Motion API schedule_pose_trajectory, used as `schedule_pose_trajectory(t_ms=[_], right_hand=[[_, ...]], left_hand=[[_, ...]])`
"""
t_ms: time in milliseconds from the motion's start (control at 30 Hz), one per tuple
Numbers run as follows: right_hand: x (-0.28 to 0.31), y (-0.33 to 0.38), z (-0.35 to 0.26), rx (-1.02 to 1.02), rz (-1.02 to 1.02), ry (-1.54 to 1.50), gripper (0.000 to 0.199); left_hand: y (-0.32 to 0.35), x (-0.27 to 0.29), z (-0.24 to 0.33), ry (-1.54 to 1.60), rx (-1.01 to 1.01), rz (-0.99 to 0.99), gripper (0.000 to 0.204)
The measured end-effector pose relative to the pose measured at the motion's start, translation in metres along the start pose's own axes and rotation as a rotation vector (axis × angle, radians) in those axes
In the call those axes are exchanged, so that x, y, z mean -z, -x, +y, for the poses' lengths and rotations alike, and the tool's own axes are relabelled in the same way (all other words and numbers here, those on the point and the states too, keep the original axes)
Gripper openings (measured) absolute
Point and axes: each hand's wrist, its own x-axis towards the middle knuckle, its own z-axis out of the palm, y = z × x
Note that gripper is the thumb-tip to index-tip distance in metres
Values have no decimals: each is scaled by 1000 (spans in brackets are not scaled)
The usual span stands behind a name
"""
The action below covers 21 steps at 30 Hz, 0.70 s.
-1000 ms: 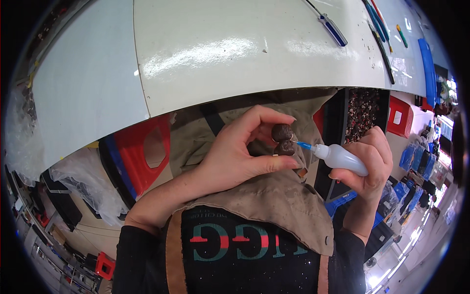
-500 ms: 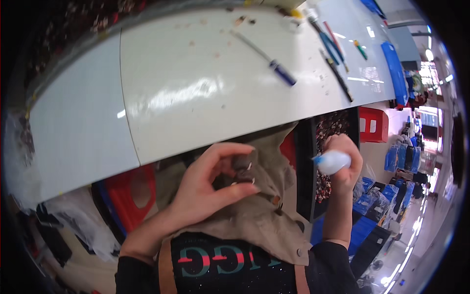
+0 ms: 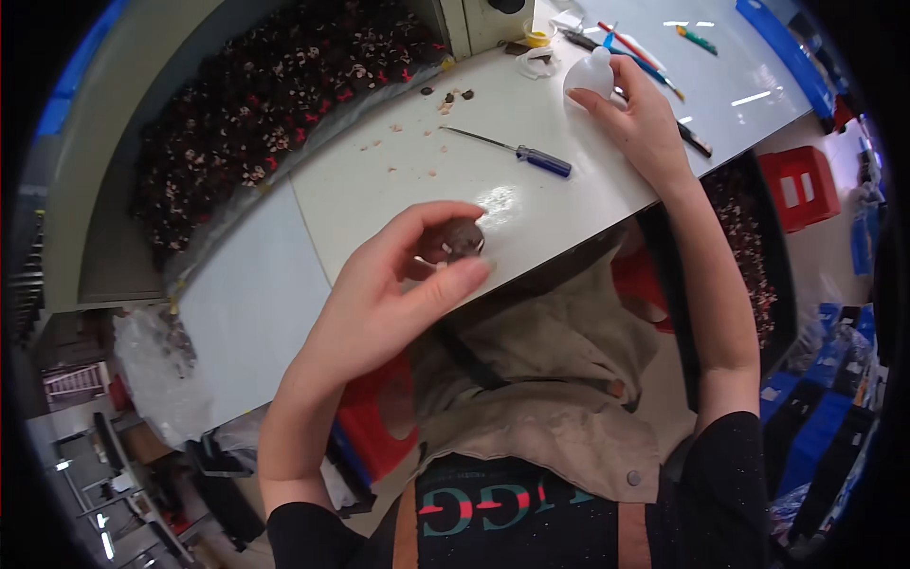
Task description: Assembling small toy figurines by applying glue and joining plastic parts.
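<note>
My left hand (image 3: 389,294) pinches a small dark brown round part (image 3: 457,237) between thumb and fingers, just above the near edge of the white table (image 3: 379,190). My right hand (image 3: 637,112) reaches far across the table and grips a white squeeze bottle (image 3: 590,74) that rests on the tabletop. A blue-handled screwdriver (image 3: 526,154) lies on the table between my two hands.
A long tray of many small dark and red parts (image 3: 275,104) runs along the table's far left side. Loose dark bits (image 3: 453,95) and crumbs lie near it. Pens and tools (image 3: 654,57) lie beyond the bottle. A red stool (image 3: 801,185) stands at the right, a red crate (image 3: 379,427) below.
My right hand has carried the squeeze bottle from beside the brown part out to the far side of the table. My left hand has risen with the part to the table's edge.
</note>
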Motion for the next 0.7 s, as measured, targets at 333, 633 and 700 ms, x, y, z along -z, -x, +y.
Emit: schedule_pose_trajectory(t_ms=[333,633,700], right_hand=[[13,60,-41,363,46,-114,55],[-20,59,-51,505,-108,-215,43],[-23,60,-49,506,-101,-208,41]], left_hand=[[-34,-3,9,630,361,-124,56],[-45,-16,22,725,446,-131,53],[-46,-16,21,699,461,-160,54]])
